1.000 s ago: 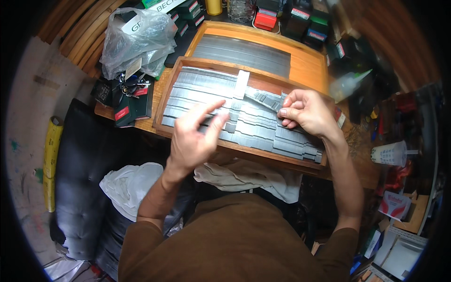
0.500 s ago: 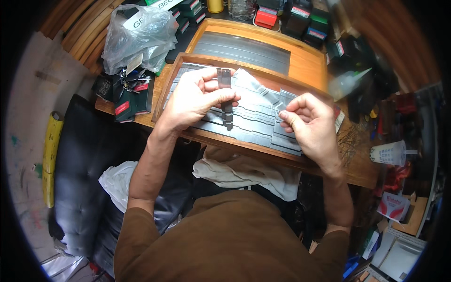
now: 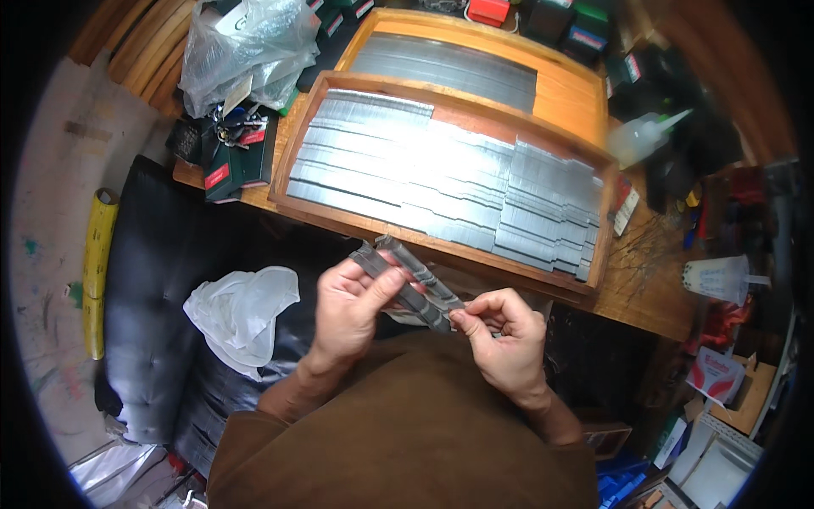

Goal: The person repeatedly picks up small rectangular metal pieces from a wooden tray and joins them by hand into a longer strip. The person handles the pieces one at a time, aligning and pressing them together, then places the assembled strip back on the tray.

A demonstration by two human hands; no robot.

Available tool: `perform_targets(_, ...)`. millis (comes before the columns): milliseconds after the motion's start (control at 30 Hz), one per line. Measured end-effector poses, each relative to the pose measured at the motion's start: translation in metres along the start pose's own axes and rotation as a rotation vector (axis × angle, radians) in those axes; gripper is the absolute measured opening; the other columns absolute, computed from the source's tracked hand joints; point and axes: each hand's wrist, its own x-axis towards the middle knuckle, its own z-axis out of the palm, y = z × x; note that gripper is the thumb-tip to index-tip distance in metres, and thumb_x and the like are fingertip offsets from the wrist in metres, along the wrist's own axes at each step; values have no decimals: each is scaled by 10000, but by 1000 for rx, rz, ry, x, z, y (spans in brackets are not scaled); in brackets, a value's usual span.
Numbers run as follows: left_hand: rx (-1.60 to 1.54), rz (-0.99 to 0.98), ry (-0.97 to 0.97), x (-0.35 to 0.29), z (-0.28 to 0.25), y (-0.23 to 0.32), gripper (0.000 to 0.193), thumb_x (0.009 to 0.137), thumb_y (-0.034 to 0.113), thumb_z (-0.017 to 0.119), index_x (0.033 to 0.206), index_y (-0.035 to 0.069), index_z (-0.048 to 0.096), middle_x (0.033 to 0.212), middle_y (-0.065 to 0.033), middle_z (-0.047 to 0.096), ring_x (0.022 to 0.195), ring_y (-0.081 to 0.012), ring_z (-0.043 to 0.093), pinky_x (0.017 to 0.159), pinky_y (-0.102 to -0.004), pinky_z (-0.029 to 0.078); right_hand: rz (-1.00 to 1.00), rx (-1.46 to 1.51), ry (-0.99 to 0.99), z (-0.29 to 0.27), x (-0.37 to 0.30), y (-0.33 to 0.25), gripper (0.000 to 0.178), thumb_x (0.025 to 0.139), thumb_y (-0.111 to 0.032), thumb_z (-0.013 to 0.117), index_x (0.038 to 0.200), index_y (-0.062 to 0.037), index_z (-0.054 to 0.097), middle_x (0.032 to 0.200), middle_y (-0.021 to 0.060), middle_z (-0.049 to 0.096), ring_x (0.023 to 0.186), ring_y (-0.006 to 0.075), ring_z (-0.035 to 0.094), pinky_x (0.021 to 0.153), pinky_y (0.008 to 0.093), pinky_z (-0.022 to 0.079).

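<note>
My left hand (image 3: pixel 346 310) is closed on a dark grey metal strip piece (image 3: pixel 417 305), thumb lying across it. In my right hand (image 3: pixel 506 341) the near end of a second, shinier grey strip piece (image 3: pixel 419 271) is pinched between thumb and fingers. The two pieces lie side by side at a slant, close together, in front of my torso. I cannot tell whether each is one strip or a thin stack. Beyond my hands stands a shallow wooden tray (image 3: pixel 607 222), holding rows of flat, shiny metal strips (image 3: pixel 462 182) with stepped edges.
Behind the tray is a lighter wooden tray (image 3: pixel 568 89) with more grey strips. A clear plastic bag (image 3: pixel 250 59) and dark boxes (image 3: pixel 222 174) are at the left. A squeeze bottle (image 3: pixel 640 140) and plastic cup (image 3: pixel 716 278) stand right. A white bag (image 3: pixel 242 314) lies on the black seat.
Both hands have come down from over the tray to in front of my torso. The two pieces, held apart before, are now side by side.
</note>
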Motion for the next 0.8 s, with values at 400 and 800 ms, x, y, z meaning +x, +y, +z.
perform_targets(400, -141, -309, -33, -2, -1, -55, 301, 980, 135, 679, 1231, -18, 616, 1053, -158, 733, 961, -214, 744, 712, -293, 647, 165, -153, -17, -9, -35, 40, 138, 882, -16, 770, 915, 23, 643, 813, 113, 750, 723, 135, 736, 630, 255, 585)
perform_targets(800, -114, -609, -236, 13, 14, -57, 294, 944, 52, 710, 1206, 2, 586, 1078, -168, 729, 959, -271, 745, 825, -388, 642, 225, -175, -202, -29, -58, 30, 155, 868, -39, 788, 934, 29, 665, 798, 113, 734, 720, 161, 742, 639, 283, 590)
